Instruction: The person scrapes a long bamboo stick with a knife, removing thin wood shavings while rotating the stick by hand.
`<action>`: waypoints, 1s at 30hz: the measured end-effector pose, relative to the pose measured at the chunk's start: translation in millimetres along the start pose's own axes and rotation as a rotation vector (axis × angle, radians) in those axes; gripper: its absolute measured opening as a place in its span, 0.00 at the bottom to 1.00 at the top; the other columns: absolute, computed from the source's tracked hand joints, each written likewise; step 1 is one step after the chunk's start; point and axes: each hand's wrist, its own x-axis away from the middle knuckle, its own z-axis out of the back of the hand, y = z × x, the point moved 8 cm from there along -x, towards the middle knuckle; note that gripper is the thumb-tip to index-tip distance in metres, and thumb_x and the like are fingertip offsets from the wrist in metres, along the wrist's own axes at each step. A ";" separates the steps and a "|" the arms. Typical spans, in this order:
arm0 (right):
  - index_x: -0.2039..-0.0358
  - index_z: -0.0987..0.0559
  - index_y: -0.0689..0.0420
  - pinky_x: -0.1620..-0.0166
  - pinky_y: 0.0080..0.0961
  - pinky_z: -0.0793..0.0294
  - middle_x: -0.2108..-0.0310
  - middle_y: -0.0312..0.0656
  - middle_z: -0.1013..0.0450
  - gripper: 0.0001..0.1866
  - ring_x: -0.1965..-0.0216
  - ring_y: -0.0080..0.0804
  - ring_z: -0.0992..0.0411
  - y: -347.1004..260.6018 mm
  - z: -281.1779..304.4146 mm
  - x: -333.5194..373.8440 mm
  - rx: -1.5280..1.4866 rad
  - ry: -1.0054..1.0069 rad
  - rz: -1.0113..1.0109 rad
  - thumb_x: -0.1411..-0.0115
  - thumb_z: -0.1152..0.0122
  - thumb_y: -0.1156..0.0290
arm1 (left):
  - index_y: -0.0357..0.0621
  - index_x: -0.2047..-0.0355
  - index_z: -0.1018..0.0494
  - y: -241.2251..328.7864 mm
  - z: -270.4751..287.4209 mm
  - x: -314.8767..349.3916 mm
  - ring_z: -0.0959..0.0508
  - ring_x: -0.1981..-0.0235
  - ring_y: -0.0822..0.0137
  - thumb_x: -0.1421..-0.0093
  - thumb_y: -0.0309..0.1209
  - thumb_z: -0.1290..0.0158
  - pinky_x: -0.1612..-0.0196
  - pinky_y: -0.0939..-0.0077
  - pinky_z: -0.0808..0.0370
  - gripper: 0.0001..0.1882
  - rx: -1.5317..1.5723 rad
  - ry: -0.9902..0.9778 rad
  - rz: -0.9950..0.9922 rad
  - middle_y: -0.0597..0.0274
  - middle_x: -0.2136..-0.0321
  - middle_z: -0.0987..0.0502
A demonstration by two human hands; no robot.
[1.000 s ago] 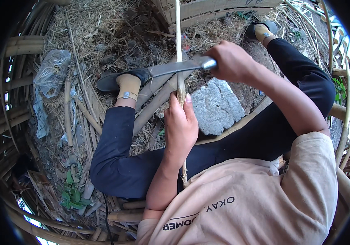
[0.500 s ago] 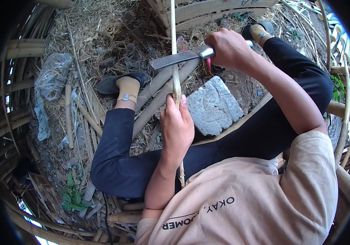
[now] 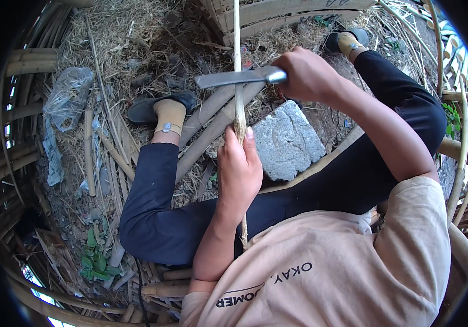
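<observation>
A long pale wooden stick (image 3: pixel 238 52) runs up from my lap past the top of the picture. My left hand (image 3: pixel 239 169) is wrapped round it, thumb along its upper side, where rough bark shows. In my right hand (image 3: pixel 306 73) is the metal-collared handle of a long-bladed knife (image 3: pixel 228 78). The blade lies across the stick, above my left hand, its squared tip pointing left. Beneath and to the right of the stick a rough grey stone block (image 3: pixel 286 143) rests on the ground between my legs.
Bamboo poles (image 3: pixel 207 117) lie on the straw-covered ground near my left foot. A clear plastic bag (image 3: pixel 69 95) is further left. Wooden slats (image 3: pixel 294 13) stand at the far side. Bamboo fencing (image 3: pixel 24 114) curves around, and a small green plant (image 3: pixel 96 260) grows at lower left.
The knife has shifted slightly left and its blade now lies more level across the stick. The stick and my left hand have moved slightly right in the picture.
</observation>
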 end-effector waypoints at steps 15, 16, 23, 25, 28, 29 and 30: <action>0.67 0.15 0.59 0.62 0.44 0.17 0.74 0.52 0.20 0.10 0.70 0.51 0.19 60.1 26.6 -19.5 0.148 0.248 -0.256 0.50 0.40 0.72 | 0.32 0.61 0.34 4.5 -0.3 3.1 0.25 0.75 0.35 0.27 0.35 0.56 0.69 0.45 0.32 0.15 -0.118 0.014 -0.066 0.39 0.81 0.27; 0.66 0.15 0.58 0.62 0.45 0.18 0.72 0.54 0.20 0.11 0.69 0.51 0.19 77.0 41.4 -23.6 0.188 0.207 -0.353 0.47 0.40 0.70 | 0.32 0.62 0.34 3.6 0.8 5.4 0.25 0.77 0.43 0.27 0.36 0.56 0.71 0.51 0.32 0.15 -0.092 0.016 -0.059 0.44 0.81 0.27; 0.66 0.15 0.59 0.62 0.45 0.20 0.73 0.54 0.20 0.12 0.70 0.50 0.19 81.1 57.2 -9.9 0.174 0.293 -0.261 0.45 0.37 0.65 | 0.34 0.65 0.33 -1.5 4.9 -3.5 0.27 0.82 0.64 0.26 0.37 0.56 0.76 0.66 0.31 0.17 -0.010 0.025 0.003 0.57 0.83 0.29; 0.67 0.15 0.61 0.63 0.43 0.20 0.76 0.52 0.21 0.12 0.73 0.50 0.20 58.9 50.0 -10.3 0.087 0.320 -0.166 0.45 0.37 0.66 | 0.34 0.65 0.33 -3.3 7.4 -5.0 0.28 0.82 0.65 0.26 0.37 0.56 0.76 0.66 0.31 0.16 -0.005 0.037 -0.002 0.58 0.83 0.29; 0.67 0.15 0.61 0.64 0.43 0.20 0.76 0.52 0.21 0.10 0.74 0.49 0.21 26.5 41.5 -10.0 -0.103 0.156 -0.189 0.46 0.37 0.69 | 0.35 0.64 0.33 -4.9 5.6 -4.7 0.28 0.82 0.66 0.26 0.38 0.56 0.76 0.67 0.31 0.16 0.002 0.041 -0.024 0.59 0.83 0.30; 0.68 0.15 0.61 0.64 0.42 0.20 0.77 0.52 0.22 0.09 0.75 0.47 0.21 21.4 31.7 -10.5 -0.076 0.094 -0.126 0.47 0.37 0.71 | 0.35 0.64 0.33 -5.1 5.5 -4.9 0.28 0.82 0.66 0.26 0.38 0.56 0.76 0.67 0.31 0.16 0.008 0.029 -0.017 0.59 0.83 0.30; 0.71 0.16 0.61 0.67 0.43 0.20 0.79 0.50 0.22 0.08 0.77 0.47 0.21 8.2 28.0 -7.6 -0.013 0.101 0.010 0.49 0.38 0.72 | 0.35 0.64 0.33 -4.4 6.8 -4.8 0.28 0.82 0.66 0.26 0.38 0.56 0.75 0.67 0.31 0.16 0.013 0.018 -0.009 0.59 0.83 0.30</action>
